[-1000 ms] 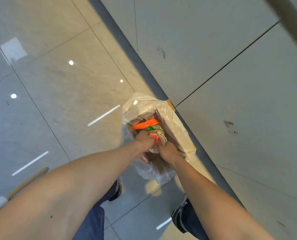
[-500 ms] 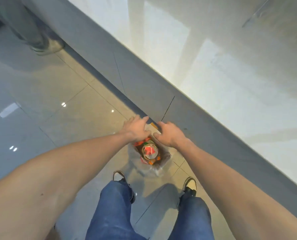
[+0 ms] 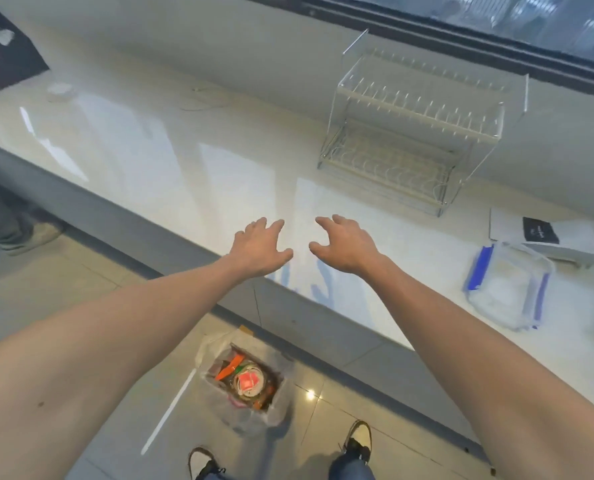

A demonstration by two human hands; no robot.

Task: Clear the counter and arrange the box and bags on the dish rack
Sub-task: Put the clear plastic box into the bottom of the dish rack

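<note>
Currently both hands over counter (image 3: 150,143) edge, mid-frame, holding nothing. Left hand (image 3: 259,249) fingers spread, loosely bent. Right hand (image 3: 345,245) same, thumb out toward left. Dish rack (image 3: 416,129) upper right on counter, two tiers, wire. White box (image 3: 545,237) with black label at right edge; zip bag (image 3: 506,292) with blue trim just below it, touching or not unclear. Trash-filled lined bin (image 3: 247,379) on floor, lower centre.
</note>
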